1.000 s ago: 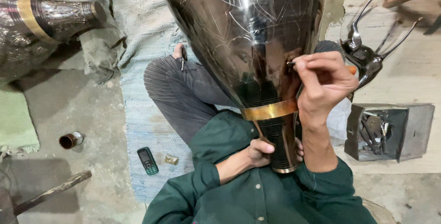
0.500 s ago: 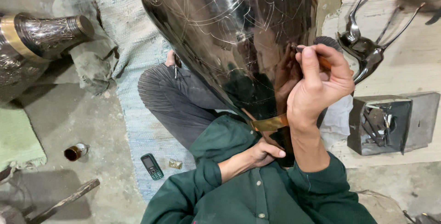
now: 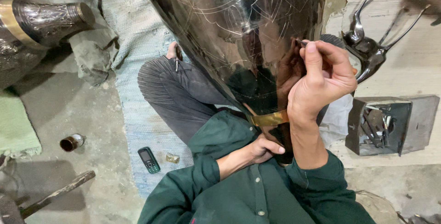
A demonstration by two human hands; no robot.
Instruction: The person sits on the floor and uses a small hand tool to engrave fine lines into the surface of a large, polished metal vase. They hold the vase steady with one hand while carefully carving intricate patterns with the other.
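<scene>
Dark polished metal fills the view: a large vase (image 3: 234,36), its narrow neck pointing down toward the person's lap and its wide body rising away. The right hand (image 3: 321,81) is closed in a pinch on a thin engraving tool (image 3: 301,43), whose tip touches the vase's glossy side, where fine scratched lines already curve across the surface; the heel of the hand seems braced against the metal, probably for steadier control of the point. The left hand (image 3: 264,149) is wrapped around the neck just below a brass band (image 3: 268,119), holding the vase from turning or sliding. The vase rests tilted against the person's crossed legs, which likely brings the working area close to eye and hand.

On the pale woven mat (image 3: 133,68) lie a small mobile phone (image 3: 148,159) and a little brass piece (image 3: 172,158). To the left lies 1 more engraved vessel (image 3: 41,22); to the right stands a grey metal box (image 3: 390,125) of tools, within reach.
</scene>
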